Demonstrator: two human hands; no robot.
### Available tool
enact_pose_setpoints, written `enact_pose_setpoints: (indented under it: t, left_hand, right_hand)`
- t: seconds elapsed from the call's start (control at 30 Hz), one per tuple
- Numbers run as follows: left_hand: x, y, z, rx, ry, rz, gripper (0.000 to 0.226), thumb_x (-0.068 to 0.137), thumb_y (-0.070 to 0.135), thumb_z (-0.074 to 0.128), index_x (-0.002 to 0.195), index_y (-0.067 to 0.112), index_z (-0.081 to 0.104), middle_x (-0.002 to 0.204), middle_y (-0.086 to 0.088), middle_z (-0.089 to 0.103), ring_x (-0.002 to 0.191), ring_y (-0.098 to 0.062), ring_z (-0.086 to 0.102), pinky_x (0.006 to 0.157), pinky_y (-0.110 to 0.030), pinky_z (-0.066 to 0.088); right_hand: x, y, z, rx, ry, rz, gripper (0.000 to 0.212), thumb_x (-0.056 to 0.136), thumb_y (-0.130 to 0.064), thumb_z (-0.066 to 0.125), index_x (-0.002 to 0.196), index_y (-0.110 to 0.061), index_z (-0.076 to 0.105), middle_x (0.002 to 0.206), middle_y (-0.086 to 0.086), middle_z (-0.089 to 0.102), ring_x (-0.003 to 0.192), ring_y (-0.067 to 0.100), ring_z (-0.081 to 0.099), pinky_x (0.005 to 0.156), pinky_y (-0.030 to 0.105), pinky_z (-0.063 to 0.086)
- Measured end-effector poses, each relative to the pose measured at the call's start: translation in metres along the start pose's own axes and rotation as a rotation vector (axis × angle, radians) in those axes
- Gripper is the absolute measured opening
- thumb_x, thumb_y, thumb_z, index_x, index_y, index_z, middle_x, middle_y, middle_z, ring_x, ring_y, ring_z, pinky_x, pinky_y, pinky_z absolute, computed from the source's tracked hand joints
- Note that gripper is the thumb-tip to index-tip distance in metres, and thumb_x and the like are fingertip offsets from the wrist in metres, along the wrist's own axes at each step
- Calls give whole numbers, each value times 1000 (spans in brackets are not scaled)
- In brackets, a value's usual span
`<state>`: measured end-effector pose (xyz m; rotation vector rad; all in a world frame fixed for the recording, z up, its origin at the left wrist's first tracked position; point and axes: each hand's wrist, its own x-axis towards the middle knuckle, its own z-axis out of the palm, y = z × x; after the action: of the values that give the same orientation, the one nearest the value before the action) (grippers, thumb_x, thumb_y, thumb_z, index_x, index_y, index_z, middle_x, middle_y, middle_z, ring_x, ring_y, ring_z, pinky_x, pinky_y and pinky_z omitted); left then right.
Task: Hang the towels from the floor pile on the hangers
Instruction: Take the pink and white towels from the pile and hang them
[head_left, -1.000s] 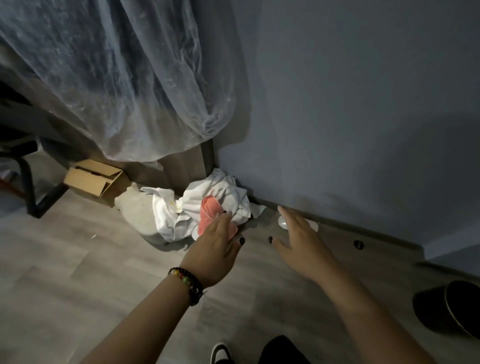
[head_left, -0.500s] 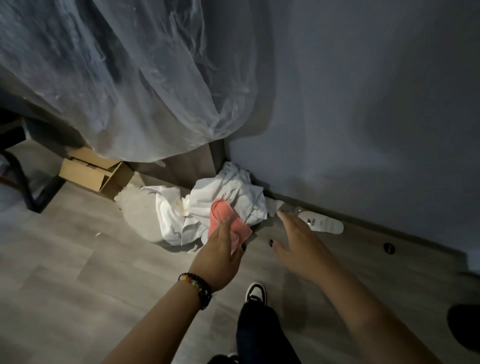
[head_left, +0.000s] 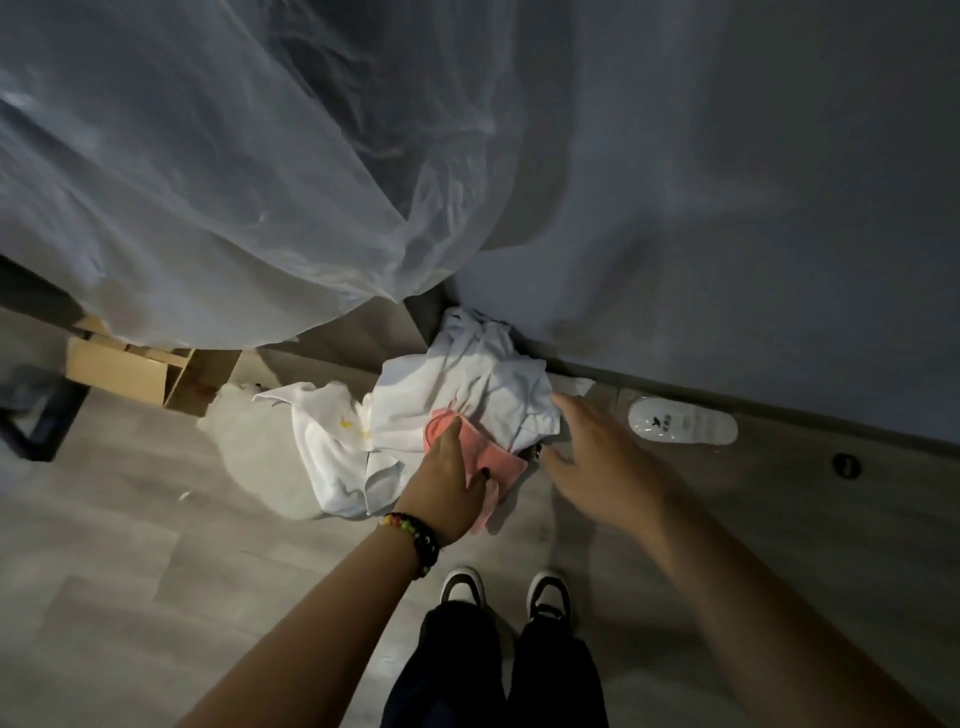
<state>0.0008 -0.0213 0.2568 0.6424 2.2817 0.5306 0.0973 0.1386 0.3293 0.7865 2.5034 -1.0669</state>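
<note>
your shoes (head_left: 549, 597) stand on the wood floor (head_left: 156, 597) directly below both hands; a beaded bracelet (head_left: 415, 535) sits on the left wrist; your left hand (head_left: 447, 483) lies on the pink towel (head_left: 493, 462), fingers curled over its near edge, judged to be gripping it, though the thumb side is hidden; your right hand (head_left: 597, 457) hovers just right of that grip, fingers straight and spread, holding nothing, fingertips near the white towel pile (head_left: 467, 379); the pile lies just beyond and left of the grip, bunched into the corner against the wall (head_left: 727, 208); a white bottle (head_left: 680, 423) lies on the floor to the right of the open hand; a cardboard box (head_left: 124, 369) sits well left; a sheer plastic cover (head_left: 208, 182) hangs above; no hangers in view. step in hand: first pick from the pile. next move, in my judgement: lift the pink towel clear, use the right hand to find a second edge and spread it; watch for white cloth dragging up with it.
</note>
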Motion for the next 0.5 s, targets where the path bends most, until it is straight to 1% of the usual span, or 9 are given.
enact_pose_setpoints:
  t: [0.1, 0.17, 0.23, 0.3, 0.4, 0.47, 0.5]
  left_hand:
    - [42, -22, 23, -36, -51, -55, 75, 95, 16, 55, 153, 7, 8, 156, -12, 28, 138, -28, 38, 104, -28, 34]
    - [69, -41, 42, -93, -47, -106, 75, 93, 12, 55, 153, 5, 9, 155, -15, 28, 138, -30, 37, 107, -30, 33]
    - [94, -59, 61, -116, 4, -153, 75, 92, 11, 56, 152, 3, 12, 154, -17, 26, 140, -31, 31, 111, -32, 29]
    - [120, -78, 78, -83, 102, -210, 74, 89, 12, 59, 150, 3, 18, 149, -20, 32, 137, -35, 32, 111, -38, 29]
    - [156, -103, 101, -18, 213, -339, 75, 87, 13, 60, 151, 12, 20, 144, -24, 33, 133, -41, 31, 108, -45, 30]
    - [180, -119, 114, 3, 205, -418, 72, 89, 16, 57, 151, 20, 20, 147, -23, 29, 136, -40, 25, 109, -45, 29]
    - [191, -126, 119, 14, 203, -442, 68, 91, 19, 55, 150, 21, 23, 147, -22, 29, 136, -39, 24, 110, -46, 29]
  right_hand:
    - [22, 16, 23, 13, 13, 34, 62, 96, -26, 50, 151, -18, 21, 155, 0, 28, 141, 17, 28, 106, 28, 29]
    - [34, 27, 42, 17, 20, 34, 63, 96, -29, 50, 151, -19, 21, 155, -1, 28, 140, 16, 29, 106, 28, 29]
    - [44, 39, 59, 19, 28, 29, 62, 96, -31, 50, 150, -20, 21, 154, -2, 29, 140, 15, 29, 107, 26, 28]
    - [54, 52, 75, 24, 42, 28, 61, 96, -31, 51, 149, -20, 22, 153, -3, 31, 140, 14, 29, 107, 25, 28]
    - [70, 71, 99, 43, 65, 35, 61, 95, -31, 51, 148, -20, 24, 151, -3, 33, 139, 13, 30, 108, 25, 28]
    - [83, 81, 114, 59, 67, 38, 61, 95, -30, 51, 148, -20, 24, 150, -3, 33, 138, 13, 31, 107, 25, 29]
    - [90, 86, 121, 61, 65, 38, 61, 95, -30, 51, 149, -20, 23, 151, -2, 33, 138, 14, 31, 107, 24, 29]
